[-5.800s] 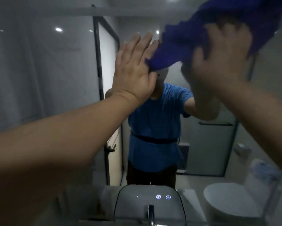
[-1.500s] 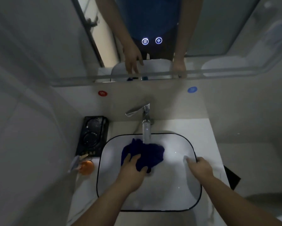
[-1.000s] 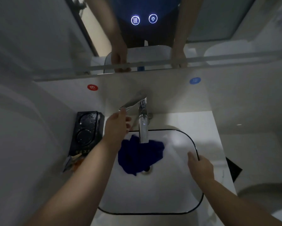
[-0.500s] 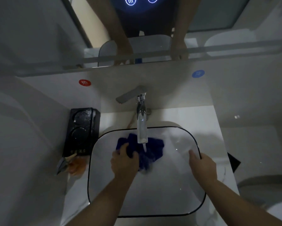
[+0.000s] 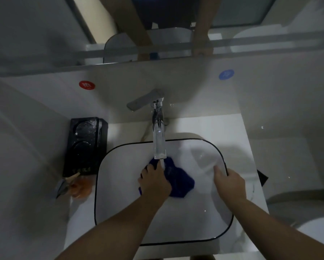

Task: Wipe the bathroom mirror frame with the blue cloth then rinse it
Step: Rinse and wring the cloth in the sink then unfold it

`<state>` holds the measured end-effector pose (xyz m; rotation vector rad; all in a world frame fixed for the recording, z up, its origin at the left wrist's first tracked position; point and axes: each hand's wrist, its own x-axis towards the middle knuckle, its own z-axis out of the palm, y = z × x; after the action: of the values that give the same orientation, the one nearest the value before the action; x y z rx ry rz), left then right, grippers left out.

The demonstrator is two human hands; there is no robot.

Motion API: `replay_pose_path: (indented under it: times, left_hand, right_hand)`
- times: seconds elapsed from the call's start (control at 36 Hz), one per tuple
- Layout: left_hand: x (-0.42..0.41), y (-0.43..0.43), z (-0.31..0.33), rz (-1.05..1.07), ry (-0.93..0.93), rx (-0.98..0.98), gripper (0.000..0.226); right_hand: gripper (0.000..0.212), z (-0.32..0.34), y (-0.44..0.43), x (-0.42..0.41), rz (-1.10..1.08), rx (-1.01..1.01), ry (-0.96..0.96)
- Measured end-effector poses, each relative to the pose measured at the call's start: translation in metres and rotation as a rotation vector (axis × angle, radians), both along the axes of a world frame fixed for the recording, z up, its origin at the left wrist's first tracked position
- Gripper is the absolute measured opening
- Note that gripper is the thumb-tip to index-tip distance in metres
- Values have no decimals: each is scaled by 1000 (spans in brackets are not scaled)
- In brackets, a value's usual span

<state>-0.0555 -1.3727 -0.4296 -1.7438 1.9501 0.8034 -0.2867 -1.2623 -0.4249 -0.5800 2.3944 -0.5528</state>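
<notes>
While my left grip (image 5: 153, 182) clamps the blue cloth (image 5: 180, 182) just under the tap (image 5: 158, 128) and my right grip (image 5: 229, 182) holds the basin (image 5: 123, 184) rim right of it, I'd knead every fold through the stream (image 5: 162, 163)

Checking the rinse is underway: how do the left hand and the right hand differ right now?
The left hand is down in the basin, holding the blue cloth under water from the tap; the right hand holds no cloth. The left hand sits mid-basin, while the right hand grips the basin's right rim. Both are bare and at the same basin.
</notes>
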Motion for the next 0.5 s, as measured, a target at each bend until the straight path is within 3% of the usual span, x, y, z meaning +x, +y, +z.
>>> replay_pose_path:
  times: [0.11, 0.17, 0.31, 0.39, 0.47, 0.5]
  left_hand:
    - [-14, 10, 1, 142, -86, 66, 90]
    - [-17, 7, 0, 185, -81, 81, 100]
    - [-10, -4, -4, 112, -126, -30, 103]
    - [-7, -19, -6, 109, -124, -54, 89]
    - [5, -40, -10, 212, -69, 19, 52]
    - [10, -47, -11, 267, -20, 78, 50]
  right_hand:
    - [58, -3, 1, -1, -4, -11, 20]
    - [58, -4, 2, -1, -4, -14, 23]
    - [55, -8, 3, -2, 5, -12, 6]
    - [55, -9, 2, -2, 4, -8, 9]
    - [55, -10, 3, 0, 2, 3, 13]
    - [55, -9, 3, 0, -2, -2, 12]
